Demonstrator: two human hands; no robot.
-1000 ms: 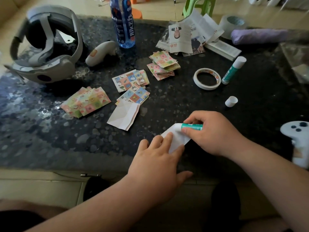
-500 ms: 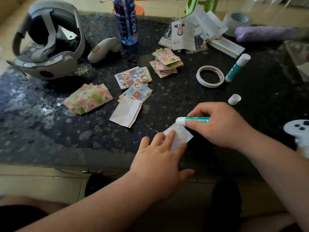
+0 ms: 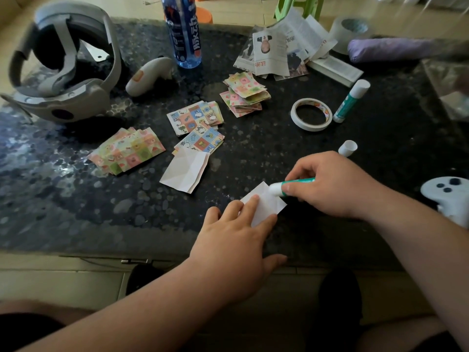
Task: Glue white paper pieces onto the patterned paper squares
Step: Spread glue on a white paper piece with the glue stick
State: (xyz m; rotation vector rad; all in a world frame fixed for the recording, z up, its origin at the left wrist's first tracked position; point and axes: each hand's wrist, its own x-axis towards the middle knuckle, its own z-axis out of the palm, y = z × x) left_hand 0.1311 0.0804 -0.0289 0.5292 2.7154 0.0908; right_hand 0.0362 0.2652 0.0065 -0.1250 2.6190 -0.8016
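The dark speckled surface (image 3: 76, 199) fills most of the view, its near edge running just under the wrists and its far corners blurred. A bare stretch lies at the near left, between that edge and the paper piles. A grey headset (image 3: 63, 72) sits at the far left, touching the frame edge. The left hand (image 3: 236, 240) lies flat with straight fingers, its grip open, pressing down a small white paper piece (image 3: 266, 204) near the front edge and hiding that piece's lower left part. The right hand (image 3: 335, 189) has its grip closed round a green glue stick (image 3: 291, 185), whose white tip touches the piece's upper corner; the stick's far end is hidden in the palm. A white controller (image 3: 446, 196) is cut off at the right edge. A blue bottle (image 3: 184, 34) is cut off at the top. Four piles of patterned squares (image 3: 127, 151) (image 3: 195, 118) (image 3: 245, 94) (image 3: 203, 142) lie mid-surface, well apart from the hands, and a creased white sheet (image 3: 185, 171) overlaps the nearest pile. A tape ring (image 3: 311, 114) lies just beside a second glue stick (image 3: 351, 100), with a loose white cap (image 3: 347, 148) near the right hand.
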